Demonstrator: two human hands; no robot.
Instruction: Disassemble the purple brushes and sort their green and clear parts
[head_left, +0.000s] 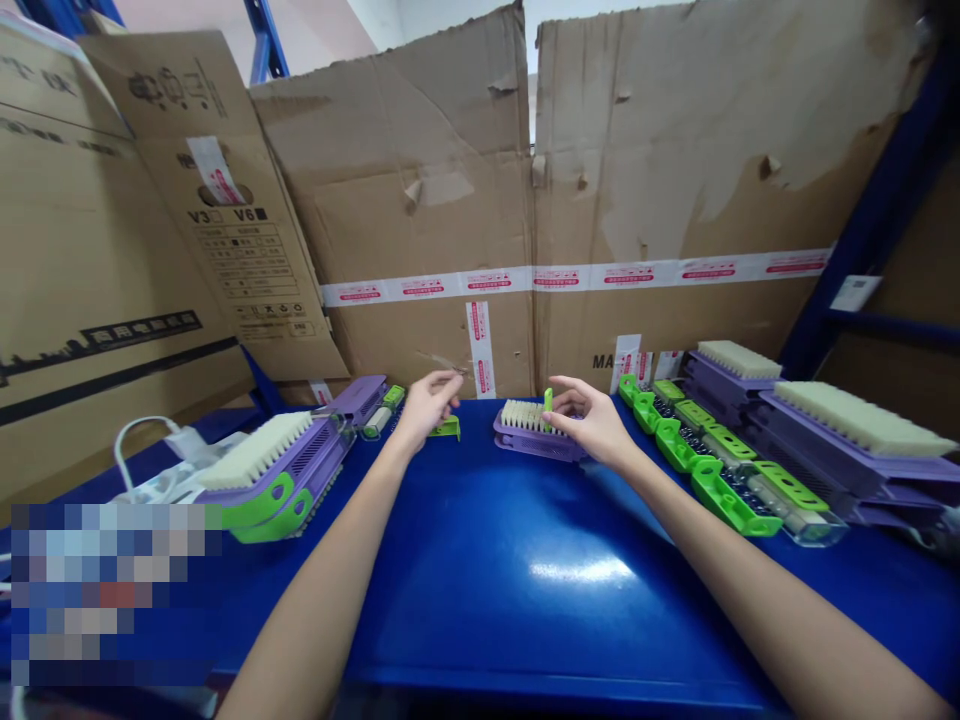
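Observation:
My right hand (pixel 586 418) pinches a small upright green plastic piece (pixel 548 408) between thumb and fingers. Just beneath it, a purple brush body (pixel 517 440) with cream bristles lies on the blue table (pixel 480 560), bristles up, its right end partly behind my hand. To the left, my left hand (pixel 431 408) is raised a little off the table, fingers curled and pressed together. Whatever may be between them is too small to make out. Beside and behind that hand lies a green bracket-like part (pixel 448 428), partly covered by it.
Purple brush bodies (pixel 817 480) are stacked at the right, beside a row of green end parts (pixel 679 447) and clear-cased pieces (pixel 795 515). More brushes with green ends (pixel 262 510) stand left, near a white power strip (pixel 161 478). Cardboard (pixel 420 230) walls the back.

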